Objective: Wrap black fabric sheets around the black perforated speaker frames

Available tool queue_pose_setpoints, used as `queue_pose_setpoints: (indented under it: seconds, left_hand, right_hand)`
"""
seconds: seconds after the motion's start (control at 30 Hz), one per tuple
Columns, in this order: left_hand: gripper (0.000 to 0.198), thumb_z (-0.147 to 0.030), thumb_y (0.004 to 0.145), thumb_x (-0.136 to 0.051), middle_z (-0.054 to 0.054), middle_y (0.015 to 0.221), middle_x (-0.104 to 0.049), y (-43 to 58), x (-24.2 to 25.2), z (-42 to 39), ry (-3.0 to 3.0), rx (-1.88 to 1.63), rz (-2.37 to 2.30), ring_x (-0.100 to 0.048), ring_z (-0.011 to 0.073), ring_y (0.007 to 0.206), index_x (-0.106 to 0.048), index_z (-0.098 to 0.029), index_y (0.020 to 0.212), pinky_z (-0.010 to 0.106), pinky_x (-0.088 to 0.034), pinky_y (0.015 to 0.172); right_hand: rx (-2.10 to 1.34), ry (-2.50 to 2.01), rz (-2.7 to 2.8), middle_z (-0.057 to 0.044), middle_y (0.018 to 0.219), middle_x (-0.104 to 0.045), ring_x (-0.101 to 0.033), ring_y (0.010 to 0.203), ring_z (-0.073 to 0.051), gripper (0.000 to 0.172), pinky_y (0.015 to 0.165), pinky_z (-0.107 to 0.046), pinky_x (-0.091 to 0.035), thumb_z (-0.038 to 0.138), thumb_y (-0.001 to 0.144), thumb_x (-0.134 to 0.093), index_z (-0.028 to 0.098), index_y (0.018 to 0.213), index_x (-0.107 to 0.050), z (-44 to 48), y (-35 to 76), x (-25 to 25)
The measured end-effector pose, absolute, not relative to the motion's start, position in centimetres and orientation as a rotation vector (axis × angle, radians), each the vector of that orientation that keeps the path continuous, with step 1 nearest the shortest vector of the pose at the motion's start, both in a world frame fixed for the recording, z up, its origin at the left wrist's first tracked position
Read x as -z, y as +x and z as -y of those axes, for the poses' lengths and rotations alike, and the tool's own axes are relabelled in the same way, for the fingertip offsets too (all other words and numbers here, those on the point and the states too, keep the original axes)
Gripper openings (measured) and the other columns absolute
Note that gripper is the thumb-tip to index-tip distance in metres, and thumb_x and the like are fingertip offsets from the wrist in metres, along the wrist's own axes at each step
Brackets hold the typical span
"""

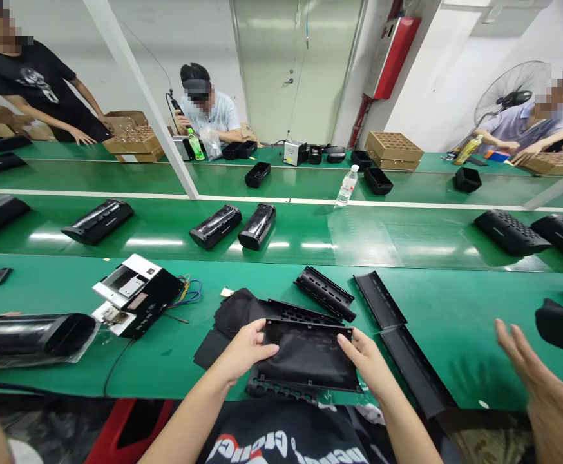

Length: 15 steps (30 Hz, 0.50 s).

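The left hand (pixel 245 351) and right hand (pixel 366 364) held a black rectangular frame (pixel 308 356) at its two short ends, in a wide grip with the thumbs on top and the fingers mostly hidden beneath it. The frame lay low over the green assembly belt (pixel 262 270), near the bench's front edge and directly before the wearer. Its long axis ran left to right across the view, and its dark fabric panel faced up. Under its near edge lay a perforated black plastic rail (pixel 281 390), and beyond it a loose black cloth (pixel 233 322) spread toward the left hand. Another perforated rail (pixel 324 293) lay angled just beyond the frame, while two long black channel pieces (pixel 381 299) ran diagonally to the right. To the left sat an electronics unit with white panels (pixel 136 296) and coloured wires (pixel 189 290), beside a plastic-wrapped black cylindrical housing (pixel 35 338). Another person's hand (pixel 537 386) reached in at the lower right. The wearer's black T-shirt (pixel 281 441) bore white lettering, upside down and cut off; no brand or label could be read on the parts
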<state>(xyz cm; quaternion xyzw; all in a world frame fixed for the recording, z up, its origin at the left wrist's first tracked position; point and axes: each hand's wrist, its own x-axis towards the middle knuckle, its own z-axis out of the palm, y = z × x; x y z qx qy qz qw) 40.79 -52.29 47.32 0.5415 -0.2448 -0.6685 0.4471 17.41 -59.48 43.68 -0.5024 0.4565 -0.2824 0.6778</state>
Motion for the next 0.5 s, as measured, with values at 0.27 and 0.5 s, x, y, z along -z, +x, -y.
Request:
queue_pose_setpoints:
  seconds: [0.27,0.5]
  left_hand:
    - [0.055,-0.026,0.061,-0.071,0.002,0.073,-0.067,41.3,-48.0,52.1,1.517,1.593,0.456,-0.062,0.0142,0.068,-0.050,-0.015,0.111,0.018,-0.042,0.053]
    - [0.055,-0.023,0.061,-0.072,0.009,0.092,-0.068,41.4,-48.4,52.2,1.327,1.663,0.521,-0.063,0.0207,0.084,-0.051,-0.016,0.112,0.031,-0.046,0.077]
  right_hand:
    - [0.697,-1.058,-0.897,-0.005,0.089,-0.066,-0.059,0.081,-0.019,0.033,0.077,-0.033,-0.045,0.041,0.075,-0.059,0.019,0.101,-0.058,59.6,17.3,-44.2]
    - [0.733,-0.959,-0.913,-0.008,0.096,-0.066,-0.058,0.092,-0.024,0.033,0.082,-0.038,-0.044,0.042,0.074,-0.060,0.019,0.097,-0.061,59.5,17.4,-44.2]
